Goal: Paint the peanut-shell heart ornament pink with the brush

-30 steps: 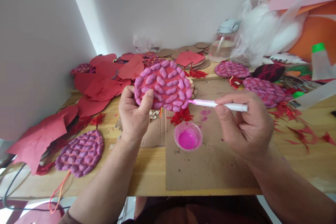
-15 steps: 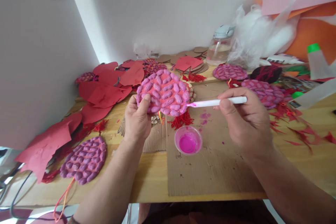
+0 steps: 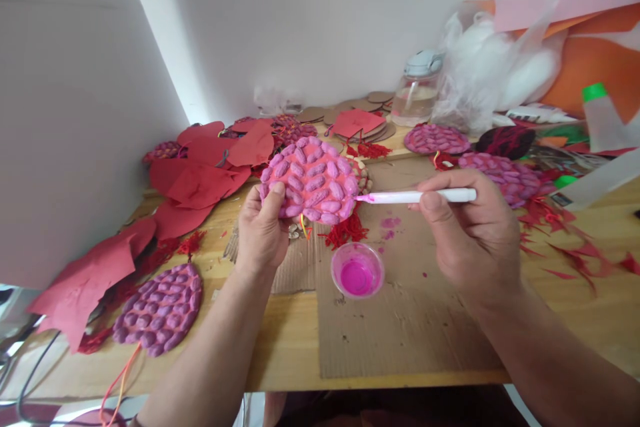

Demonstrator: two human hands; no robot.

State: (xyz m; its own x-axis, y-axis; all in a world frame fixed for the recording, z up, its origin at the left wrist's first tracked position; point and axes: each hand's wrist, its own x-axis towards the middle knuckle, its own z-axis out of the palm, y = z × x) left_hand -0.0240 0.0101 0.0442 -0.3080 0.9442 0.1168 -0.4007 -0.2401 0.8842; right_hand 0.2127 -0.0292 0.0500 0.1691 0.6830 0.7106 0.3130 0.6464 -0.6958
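My left hand (image 3: pixel 264 223) grips the left edge of a round disc covered in pink-painted peanuts (image 3: pixel 315 180), thumb on its face. It is held tilted up above the table. My right hand (image 3: pixel 467 230) is closed around a white paintbrush (image 3: pixel 420 196), whose pink tip touches the disc's right edge. Below them a small clear cup of magenta paint (image 3: pixel 358 271) stands on a flat cardboard sheet (image 3: pixel 400 333). Behind the disc, part of another disc with unpainted peanuts (image 3: pixel 363 173) and a red tassel (image 3: pixel 347 230) show.
A finished-looking purple peanut disc (image 3: pixel 159 307) lies at front left, beside red paper pieces (image 3: pixel 200 173). More pink discs (image 3: pixel 437 138) lie at right. At the back stand a lidded jar (image 3: pixel 417 90), a plastic bag (image 3: pixel 500 73) and a green-capped bottle (image 3: pixel 600 113).
The brush and my right hand have shifted very slightly to the right, its tip still at the disc's edge. My left hand keeps its hold on the disc.
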